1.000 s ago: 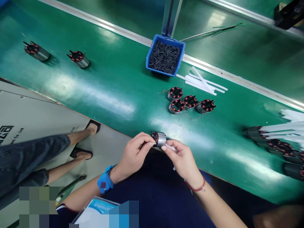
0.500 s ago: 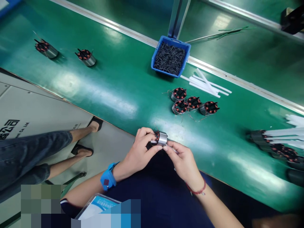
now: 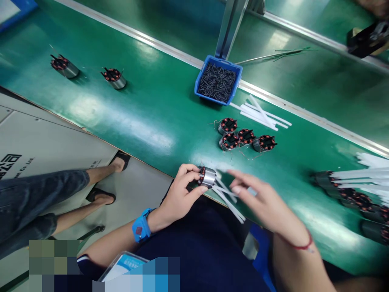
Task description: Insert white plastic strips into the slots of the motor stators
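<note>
Near the table's front edge, my left hand [image 3: 182, 192] is closed around a motor stator [image 3: 208, 177], a silver cylinder with copper windings and black ends. The stator lies on its side, its wound end toward my left fingers. Several white strips [image 3: 227, 201] stick out of its right end, fanned toward my body. My right hand [image 3: 261, 198] hovers to the right of these strips, apart from the stator, its fingers stretched and slightly blurred. Beyond my hands stand several more stators [image 3: 245, 137] with thin loose wires.
A blue bin [image 3: 218, 80] of short black tubes stands at the back, with loose white strips [image 3: 264, 113] beside it. Two stators [image 3: 114, 78] sit far left. More stators [image 3: 358, 200] with white strips are at right. Another person's legs [image 3: 73, 178] show at left.
My right hand has moved off the stator to the right and its fingers have opened. White strips now show sticking out of the stator's right end. My left hand keeps its hold.
</note>
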Tool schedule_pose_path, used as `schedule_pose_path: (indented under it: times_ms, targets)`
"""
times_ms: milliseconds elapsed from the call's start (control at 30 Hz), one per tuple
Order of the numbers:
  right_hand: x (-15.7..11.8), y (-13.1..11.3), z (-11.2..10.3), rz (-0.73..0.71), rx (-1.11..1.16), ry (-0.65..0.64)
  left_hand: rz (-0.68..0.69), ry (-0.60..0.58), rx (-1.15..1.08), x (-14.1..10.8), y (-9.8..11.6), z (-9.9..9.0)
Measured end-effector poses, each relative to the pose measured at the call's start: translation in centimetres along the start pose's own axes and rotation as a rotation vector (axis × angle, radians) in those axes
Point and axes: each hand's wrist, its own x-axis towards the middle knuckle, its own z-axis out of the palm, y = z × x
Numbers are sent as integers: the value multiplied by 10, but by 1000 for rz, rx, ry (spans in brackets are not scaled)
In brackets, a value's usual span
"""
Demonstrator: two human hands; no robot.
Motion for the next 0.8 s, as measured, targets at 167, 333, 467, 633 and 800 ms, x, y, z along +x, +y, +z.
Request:
schedule_pose_path:
  times_ms: [167, 333, 467, 633, 800]
  targets:
    - [67, 3, -81, -32, -420, 553, 44, -91, 94, 11, 4, 1]
    - [151, 28, -112, 84, -822, 306, 40, -89, 228, 5, 0, -9]
    - [179, 42, -109, 166, -970, 153, 18, -123, 243, -2, -2, -15]
    - [135, 21, -107, -36, -678, 254, -11, -206, 207, -3, 2, -19]
    - [27, -9, -67, -242, -155, 161, -25, -230, 227, -1, 1, -20]
